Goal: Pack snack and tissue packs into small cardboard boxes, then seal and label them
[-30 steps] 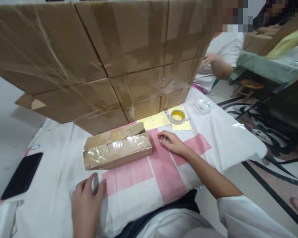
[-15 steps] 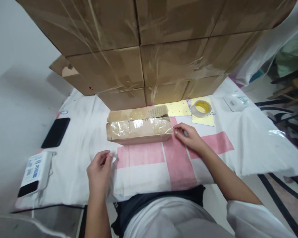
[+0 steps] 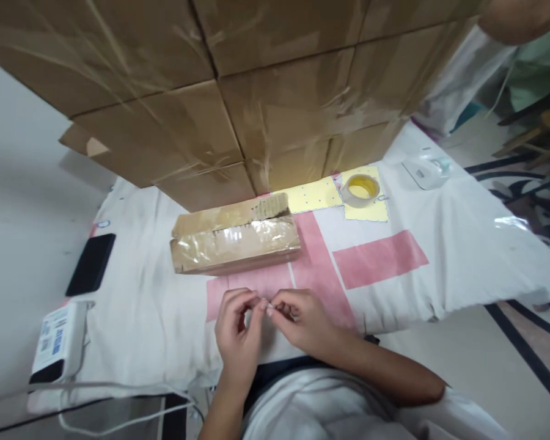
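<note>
My left hand (image 3: pixel 241 327) and my right hand (image 3: pixel 300 319) meet fingertip to fingertip above the table's front part. Both are closed in a pinch, and a tiny pale bit shows between them, too small to name. Just beyond them lies a small cardboard box (image 3: pixel 238 246), its side covered with shiny clear tape and its upper flap edge ragged. Neither hand touches this box. Further back on the right, a roll of clear tape (image 3: pixel 361 190) with a yellow core rests on a yellow patterned sheet (image 3: pixel 365 212).
Stacked, taped cardboard boxes (image 3: pixel 229 116) rise along the table's back. A dark phone (image 3: pixel 91 264) and a white device (image 3: pixel 57 342) with a label lie on the left. Another white item (image 3: pixel 426 171) sits at the right rear. A white cable (image 3: pixel 119 421) runs at lower left.
My right hand has left the small box's right end and come toward my body. My left hand has moved right, so the two now meet. The view has shifted slightly.
</note>
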A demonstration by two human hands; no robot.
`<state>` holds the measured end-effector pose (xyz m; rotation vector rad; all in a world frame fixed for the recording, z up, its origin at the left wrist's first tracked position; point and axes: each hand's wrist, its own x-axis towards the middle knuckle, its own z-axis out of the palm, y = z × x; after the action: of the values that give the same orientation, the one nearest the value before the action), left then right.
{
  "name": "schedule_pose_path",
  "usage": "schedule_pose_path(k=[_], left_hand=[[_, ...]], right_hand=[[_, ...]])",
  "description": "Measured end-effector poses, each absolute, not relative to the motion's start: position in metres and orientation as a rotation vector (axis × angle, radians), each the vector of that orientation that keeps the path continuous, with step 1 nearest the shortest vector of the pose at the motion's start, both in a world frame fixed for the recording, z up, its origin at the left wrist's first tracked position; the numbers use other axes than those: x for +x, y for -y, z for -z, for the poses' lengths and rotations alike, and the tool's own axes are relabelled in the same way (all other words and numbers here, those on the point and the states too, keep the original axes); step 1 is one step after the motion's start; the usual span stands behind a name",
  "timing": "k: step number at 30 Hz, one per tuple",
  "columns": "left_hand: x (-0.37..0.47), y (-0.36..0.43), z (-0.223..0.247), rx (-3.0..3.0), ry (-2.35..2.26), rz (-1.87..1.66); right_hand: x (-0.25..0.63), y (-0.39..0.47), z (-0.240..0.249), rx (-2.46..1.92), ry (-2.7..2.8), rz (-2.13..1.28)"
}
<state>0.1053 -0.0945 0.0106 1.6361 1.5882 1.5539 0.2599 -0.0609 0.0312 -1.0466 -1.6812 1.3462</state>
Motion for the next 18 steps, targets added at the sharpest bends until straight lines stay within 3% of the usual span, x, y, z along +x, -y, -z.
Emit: schedule_pose_path(k=[3, 8, 18], left_hand=[[0.096, 0.081, -0.018, 1.747, -1.660, -1.681], [0.083, 0.057, -0.035, 1.670, -2.149, -2.032], [0.102, 0.028, -0.029, 2.222, -2.250, -1.927]], right_hand=[[0.291, 0.040, -0.033, -1.172, 1.665, -1.086], [0.335, -0.020, -0.045, -1.368, 1.853, -0.636], [0.311, -0.067, -0.026, -1.178, 2.104, -0.592]])
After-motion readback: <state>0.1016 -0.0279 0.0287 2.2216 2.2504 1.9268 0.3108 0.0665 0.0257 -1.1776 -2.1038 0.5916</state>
